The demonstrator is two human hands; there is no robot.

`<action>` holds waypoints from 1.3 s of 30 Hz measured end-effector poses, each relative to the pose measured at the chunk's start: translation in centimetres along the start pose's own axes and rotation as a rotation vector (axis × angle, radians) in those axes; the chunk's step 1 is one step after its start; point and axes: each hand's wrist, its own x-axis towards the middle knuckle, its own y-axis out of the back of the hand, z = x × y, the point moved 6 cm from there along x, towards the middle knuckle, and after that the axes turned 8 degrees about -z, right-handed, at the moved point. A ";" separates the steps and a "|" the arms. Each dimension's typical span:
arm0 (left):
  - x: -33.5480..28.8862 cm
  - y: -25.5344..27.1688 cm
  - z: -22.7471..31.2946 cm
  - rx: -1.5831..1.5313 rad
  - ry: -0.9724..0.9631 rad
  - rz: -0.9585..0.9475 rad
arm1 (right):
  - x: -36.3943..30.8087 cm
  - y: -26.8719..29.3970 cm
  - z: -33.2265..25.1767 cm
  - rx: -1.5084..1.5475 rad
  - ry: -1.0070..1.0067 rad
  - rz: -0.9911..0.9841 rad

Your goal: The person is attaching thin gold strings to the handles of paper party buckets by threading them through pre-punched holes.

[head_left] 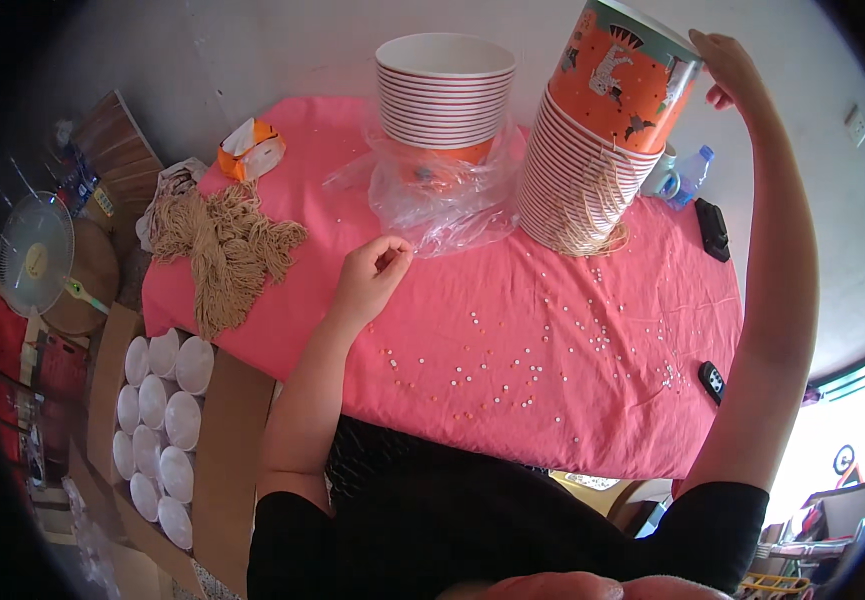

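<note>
A tall stack of paper buckets [578, 170] leans at the back right of the table. Its top bucket [615, 80], orange with a green rim band and animal pictures, stands well proud of the others. At that rim is my right hand [731, 72], its fingers bent against the edge; the thumb is mostly hidden. Beige cords [598, 205] hang down the front of the stack. My left hand [375, 277] hovers over the table with curled fingers, close to a clear plastic bag [433, 215]. Whatever it may hold is hidden. That bag lies around a shorter stack of white-rimmed buckets [445, 95].
A bundle of beige cords [223, 245] and an orange tissue pack [251, 150] lie on the left of the pink-covered table [433, 340]. Small pellets are scattered across the cloth. At right are a bottle [693, 175] and black remote [713, 382]. A carton [223, 440] holds white cups.
</note>
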 end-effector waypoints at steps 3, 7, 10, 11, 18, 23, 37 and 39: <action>0.0 -0.2 0.0 0.019 0.021 -0.008 | -1.4 1.6 -3.3 -0.295 0.383 0.376; -0.7 0.1 0.3 0.031 0.029 -0.003 | -10.2 -2.0 -13.2 -0.123 0.863 0.531; -0.6 -0.1 0.5 0.061 0.003 -0.014 | -11.2 -9.3 -16.9 -0.234 0.951 0.024; -0.7 0.0 0.5 0.081 -0.012 -0.008 | -12.2 -11.4 -18.1 -0.280 0.981 0.045; -0.3 -0.4 0.8 0.190 0.009 -0.086 | -8.9 -18.4 -19.5 -0.369 0.937 -0.156; -0.4 -0.3 1.1 0.216 -0.056 -0.071 | -8.4 -18.3 -19.8 -0.330 0.953 -0.147; 0.1 -0.5 0.8 0.231 -0.063 -0.022 | -5.2 -14.4 -18.3 0.010 0.982 0.190; 0.0 -0.3 0.8 0.223 -0.027 0.008 | -6.0 -11.7 -18.7 0.094 1.000 0.229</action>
